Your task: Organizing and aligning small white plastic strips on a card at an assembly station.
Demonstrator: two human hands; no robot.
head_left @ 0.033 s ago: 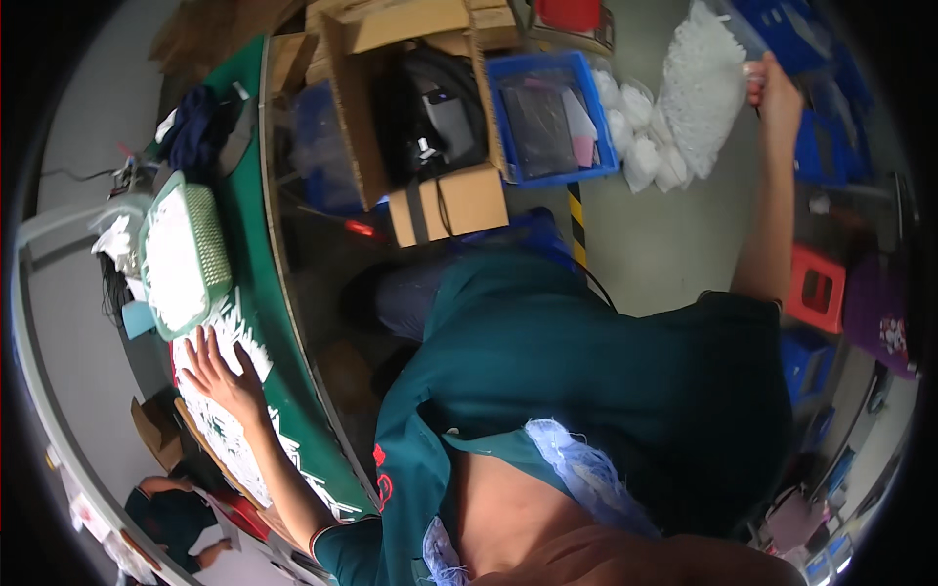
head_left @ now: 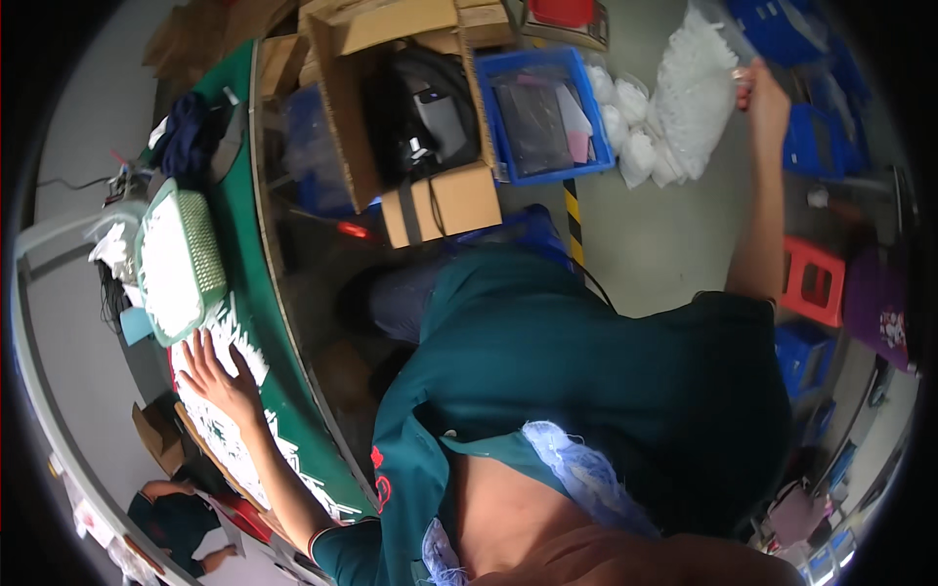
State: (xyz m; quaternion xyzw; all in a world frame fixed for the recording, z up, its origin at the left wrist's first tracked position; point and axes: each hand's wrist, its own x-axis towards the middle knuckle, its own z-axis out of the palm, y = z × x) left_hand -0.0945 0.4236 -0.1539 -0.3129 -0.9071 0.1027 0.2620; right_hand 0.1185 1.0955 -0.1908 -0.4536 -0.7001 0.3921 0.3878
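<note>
My left hand (head_left: 225,379) lies with fingers spread on a pile of thin white strips (head_left: 244,347) on the green tabletop. Just beyond its fingertips stands a light green perforated basket (head_left: 203,256) filled with white pieces. On the far right, my right arm reaches out over the floor. My right hand (head_left: 766,96) is closed on the edge of a large clear plastic bag (head_left: 692,93) full of small white pieces. Several smaller filled bags (head_left: 637,156) sit on the floor beside it.
An open cardboard box (head_left: 449,210) holds dark items and a cable. Next to it is a blue crate (head_left: 545,174). A red stool (head_left: 813,278) and blue bins (head_left: 813,142) stand at the right. Another person (head_left: 176,523) is at the lower left.
The whole view has shifted a little, so most things sit slightly further left. Both hands keep their places on the strips and the bag.
</note>
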